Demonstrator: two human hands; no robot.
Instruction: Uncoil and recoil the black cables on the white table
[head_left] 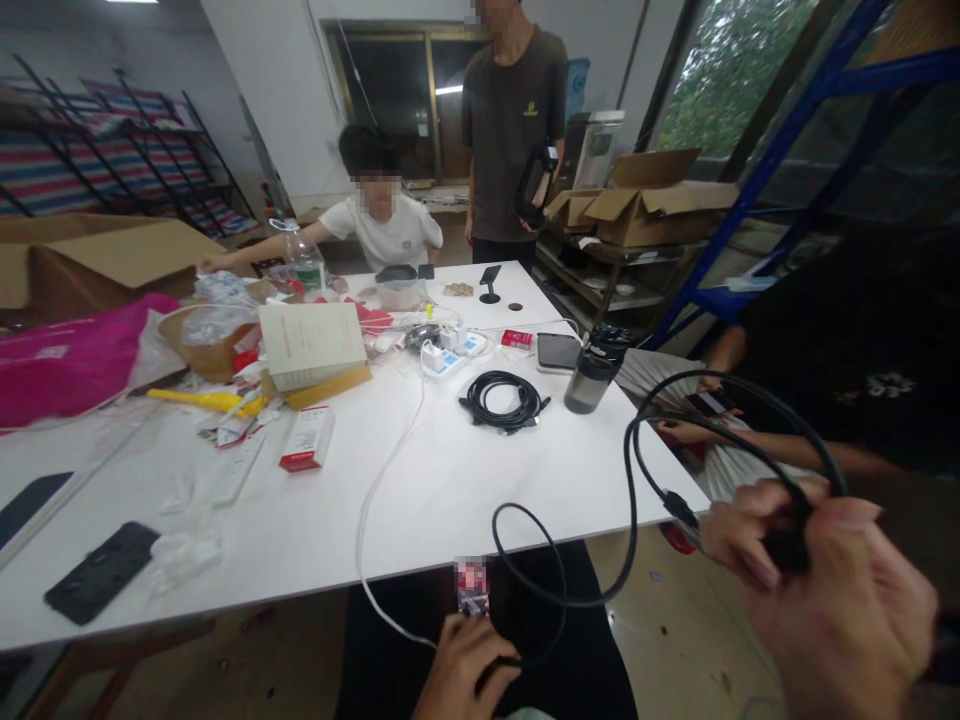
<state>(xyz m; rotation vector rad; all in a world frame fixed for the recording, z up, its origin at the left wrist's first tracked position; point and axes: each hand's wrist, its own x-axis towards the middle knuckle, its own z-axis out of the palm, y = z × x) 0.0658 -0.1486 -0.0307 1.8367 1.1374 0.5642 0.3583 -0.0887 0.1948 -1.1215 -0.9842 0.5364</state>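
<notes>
R hand (832, 590) pinches black cable (679, 507); L hand (461, 670) holds small device (472, 588)

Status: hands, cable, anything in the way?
Right hand pinching looped black cable. Left hand gripping small device, black cable running to it. White cable trails off table edge beside it.

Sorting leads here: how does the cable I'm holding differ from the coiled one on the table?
The held cable sweeps in wide, loose loops; the coiled cable is wound tight. The held cable is pinched in the right hand; the coiled cable lies untouched on the table. Both are black.
</notes>
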